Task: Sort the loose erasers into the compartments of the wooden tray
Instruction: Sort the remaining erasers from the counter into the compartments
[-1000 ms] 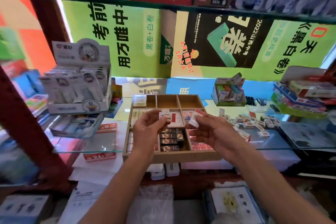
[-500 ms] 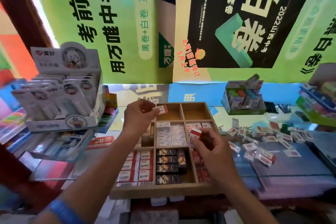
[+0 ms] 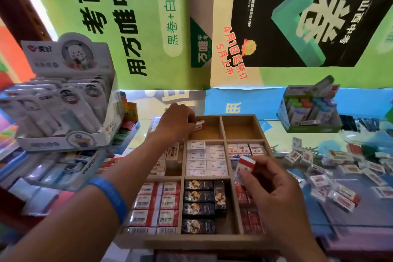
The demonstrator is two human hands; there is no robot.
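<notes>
The wooden tray [image 3: 212,241] lies in front of me on a glass shelf, most compartments packed with wrapped erasers. My left hand [image 3: 175,122] reaches over the far row and pinches a small red-and-white eraser [image 3: 200,124] at the left edge of the far middle compartment [image 3: 209,131], whose wooden floor is bare. My right hand [image 3: 271,185] hovers above the tray's right column, holding a red-and-white wrapped eraser [image 3: 246,162] between its fingertips. A scattered heap of loose erasers [image 3: 331,176] lies on the glass to the right of the tray.
A white display box of carded items [image 3: 63,100] stands close on the left. A green box of coloured erasers [image 3: 308,110] sits at the back right. The far right tray compartment [image 3: 241,128] shows bare wood. Posters hang behind the shelf.
My left hand has carried its eraser forward and down to the far middle compartment. My right hand has lowered and drawn nearer, still holding its eraser. The camera has moved closer to the tray.
</notes>
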